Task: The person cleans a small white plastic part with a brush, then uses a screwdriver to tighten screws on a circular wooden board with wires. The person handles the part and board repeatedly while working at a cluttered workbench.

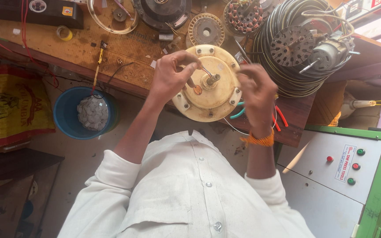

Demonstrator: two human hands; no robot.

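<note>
A round cream fan motor housing [219, 99] lies on the edge of a wooden workbench [84, 48], with a metal shaft [211, 79] sticking up from its centre. My left hand [169, 76] rests on the housing's left side and pinches thin wires [206, 71] that run to the shaft. My right hand [257, 94] hovers over the housing's right rim, fingers curled; it is blurred and I cannot tell whether it grips anything. An orange thread band [258, 140] circles my right wrist.
Pliers with green and red handles [239, 113] lie under the housing. A coil of cable with motor parts [300, 48] sits right. Stator windings [244, 16] and discs lie behind. A blue bucket [67, 119] stands on the floor left; a green-edged control box [345, 167] stands right.
</note>
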